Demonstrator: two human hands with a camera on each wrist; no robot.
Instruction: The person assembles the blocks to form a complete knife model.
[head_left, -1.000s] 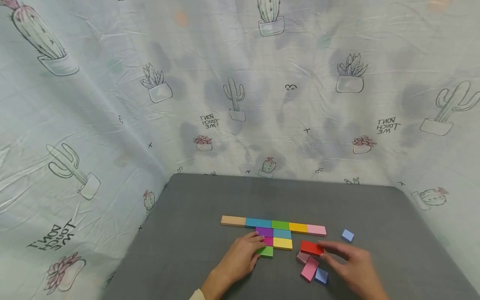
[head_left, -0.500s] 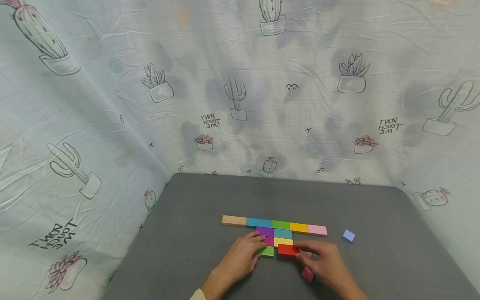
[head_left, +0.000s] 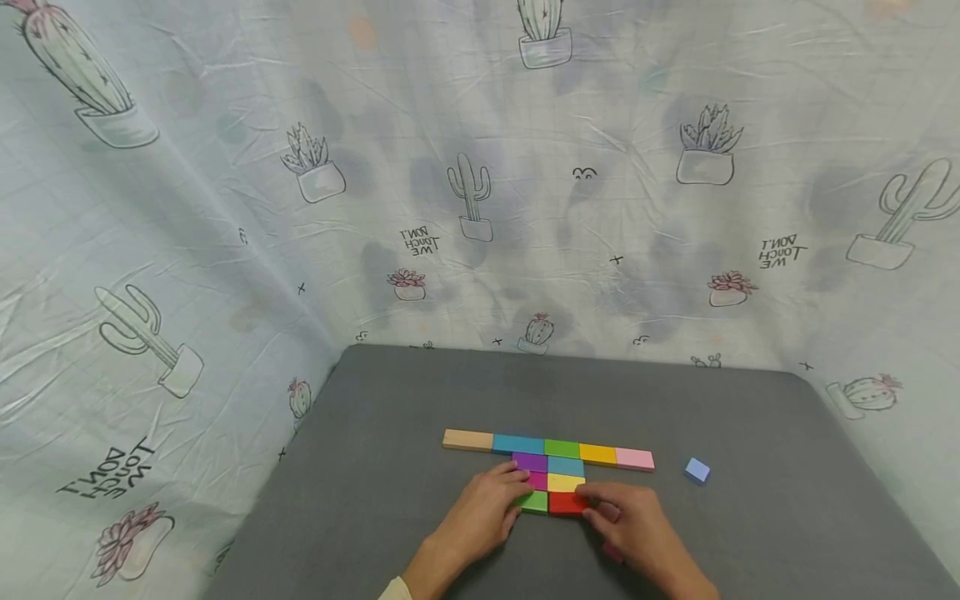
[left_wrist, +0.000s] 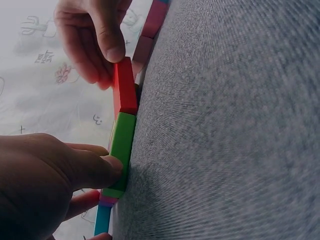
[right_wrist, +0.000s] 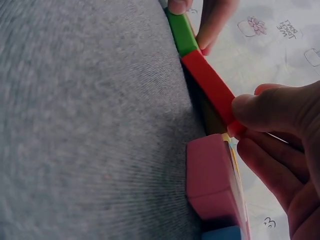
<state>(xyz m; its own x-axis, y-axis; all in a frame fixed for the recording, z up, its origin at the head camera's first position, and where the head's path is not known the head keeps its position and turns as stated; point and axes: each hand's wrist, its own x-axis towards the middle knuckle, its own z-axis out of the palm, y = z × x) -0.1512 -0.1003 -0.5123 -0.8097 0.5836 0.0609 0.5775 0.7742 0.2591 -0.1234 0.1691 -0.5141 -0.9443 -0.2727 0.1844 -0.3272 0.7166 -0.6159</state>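
My right hand (head_left: pixel 633 525) pinches a red block (head_left: pixel 566 503) by its right end, thumb on the near side. The red block's left end meets a green block (head_left: pixel 535 502), and it sits just in front of a yellow block (head_left: pixel 566 482). In the right wrist view, a dark gap shows under the red block's held end. My left hand (head_left: pixel 480 512) holds the green block, thumb (left_wrist: pixel 114 167) against its near face and fingers reaching over to the magenta block (head_left: pixel 537 481). Behind these lie purple (head_left: pixel 529 462) and blue (head_left: pixel 566 466) blocks.
At the back runs a row of tan (head_left: pixel 468 439), blue, green, yellow and pink (head_left: pixel 634 459) blocks. A light blue block (head_left: pixel 697 471) lies apart at right. Loose pink (right_wrist: pixel 210 160) and blue (right_wrist: pixel 222 233) blocks lie by my right hand, mostly hidden in the head view.
My right hand has carried the red block leftward from over the loose blocks to beside the green block, in front of the yellow one. My left hand has stayed put.
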